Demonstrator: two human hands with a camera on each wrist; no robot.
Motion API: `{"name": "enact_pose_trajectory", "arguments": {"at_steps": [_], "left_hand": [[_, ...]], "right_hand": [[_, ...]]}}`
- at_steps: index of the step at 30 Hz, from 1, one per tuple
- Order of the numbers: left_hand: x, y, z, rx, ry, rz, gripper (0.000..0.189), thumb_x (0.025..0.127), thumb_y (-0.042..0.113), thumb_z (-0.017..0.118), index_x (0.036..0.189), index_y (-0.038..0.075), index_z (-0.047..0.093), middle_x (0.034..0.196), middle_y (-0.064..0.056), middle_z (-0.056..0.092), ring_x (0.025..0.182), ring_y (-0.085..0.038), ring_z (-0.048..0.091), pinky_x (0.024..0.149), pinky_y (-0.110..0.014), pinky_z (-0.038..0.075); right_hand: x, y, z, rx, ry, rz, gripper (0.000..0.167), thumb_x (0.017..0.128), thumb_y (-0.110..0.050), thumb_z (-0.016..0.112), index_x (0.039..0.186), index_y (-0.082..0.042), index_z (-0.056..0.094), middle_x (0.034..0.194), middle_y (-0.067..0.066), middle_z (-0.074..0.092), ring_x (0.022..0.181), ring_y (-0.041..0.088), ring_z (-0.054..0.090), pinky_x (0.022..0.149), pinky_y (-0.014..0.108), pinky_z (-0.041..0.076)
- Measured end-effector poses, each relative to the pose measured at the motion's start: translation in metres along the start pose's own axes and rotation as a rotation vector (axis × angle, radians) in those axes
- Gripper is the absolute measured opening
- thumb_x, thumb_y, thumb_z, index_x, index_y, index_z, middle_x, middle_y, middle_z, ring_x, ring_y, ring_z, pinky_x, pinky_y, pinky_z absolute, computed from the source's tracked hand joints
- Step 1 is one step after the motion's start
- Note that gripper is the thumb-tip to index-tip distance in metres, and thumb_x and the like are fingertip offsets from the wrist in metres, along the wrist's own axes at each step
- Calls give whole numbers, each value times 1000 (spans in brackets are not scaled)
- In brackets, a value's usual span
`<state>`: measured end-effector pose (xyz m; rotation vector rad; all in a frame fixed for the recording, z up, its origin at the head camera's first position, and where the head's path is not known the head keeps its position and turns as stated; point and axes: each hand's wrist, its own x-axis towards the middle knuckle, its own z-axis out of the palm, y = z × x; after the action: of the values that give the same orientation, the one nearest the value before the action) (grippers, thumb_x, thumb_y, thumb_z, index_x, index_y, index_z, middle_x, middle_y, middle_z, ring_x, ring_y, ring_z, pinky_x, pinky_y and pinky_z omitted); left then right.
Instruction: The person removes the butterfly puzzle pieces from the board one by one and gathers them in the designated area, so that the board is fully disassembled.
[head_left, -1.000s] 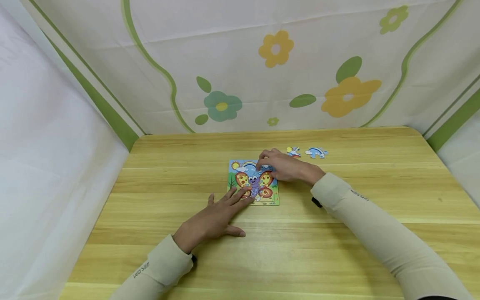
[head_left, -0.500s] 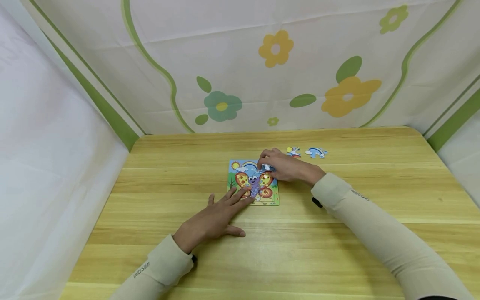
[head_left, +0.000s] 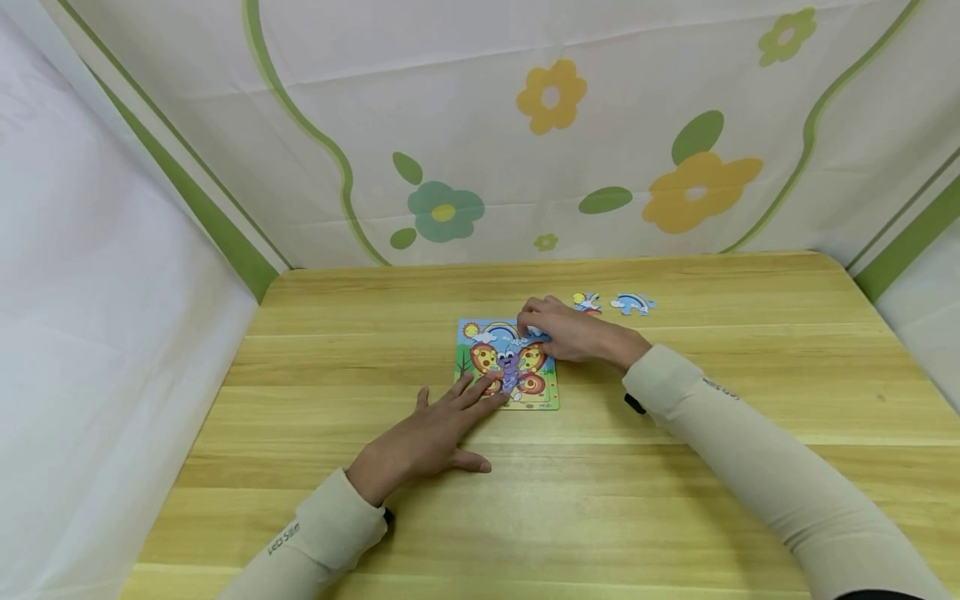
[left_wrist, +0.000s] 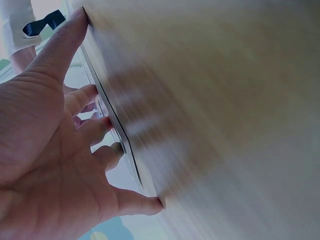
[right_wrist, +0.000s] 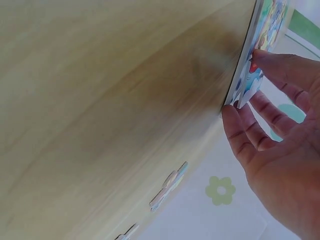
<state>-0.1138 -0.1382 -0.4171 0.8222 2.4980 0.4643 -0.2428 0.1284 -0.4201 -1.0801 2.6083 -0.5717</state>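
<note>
A square butterfly jigsaw puzzle (head_left: 553, 393) lies flat on the wooden table (head_left: 337, 333). With fingers spread and straight, my left hand (head_left: 431, 437) rests its fingertips on the puzzle's lower left part; in the left wrist view the thumb (left_wrist: 70, 42) touches the table. At the puzzle's upper right corner, my right hand (head_left: 573, 331) pinches a blue and white puzzle piece (right_wrist: 251, 84) between thumb and fingers. That piece stands slightly proud of the board in the right wrist view. From the head, the hand hides much of it.
Two loose puzzle pieces lie behind the right hand: one with a yellow spot (head_left: 587, 302), one with a rainbow (head_left: 633, 305). A white cloth with printed flowers (head_left: 551, 167) hangs along the table's back edge. Another white cloth (head_left: 112, 333) hangs at the left.
The puzzle piece under my right fingers has shifted slightly at the corner, and the right hand has moved only a touch. My left hand stays in place.
</note>
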Motion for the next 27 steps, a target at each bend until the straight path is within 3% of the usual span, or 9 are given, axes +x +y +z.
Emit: {"name": "enact_pose_trajectory", "arguments": {"at_steps": [4,13,27], "left_hand": [[0,0,0,-1,-1,-1,92,94,50,73,169,32,22,178,4,6,165,-31,0,115,-85,12],[0,0,0,-2,-5,1,92,94,51,73,169,31,22,178,3,6,165,-32,0,115,-85,11],[-1,0,-1,-1,-7,0,93,94,50,74,169,32,22,178,3,6,165,-33,0,115,-85,11]], "right_hand": [[0,0,1,-5,5,-12,22,97,2,68,114,-12,68,134,11,61,122,33,54,104,51,49],[-2,-1,0,-49,-10,-2,32,98,-2,69,126,-17,71,136,11,62,119,32,56,101,50,51],[-6,0,0,-83,13,33,31,98,-5,69,124,-19,75,136,10,63,121,32,58,103,50,52]]}}
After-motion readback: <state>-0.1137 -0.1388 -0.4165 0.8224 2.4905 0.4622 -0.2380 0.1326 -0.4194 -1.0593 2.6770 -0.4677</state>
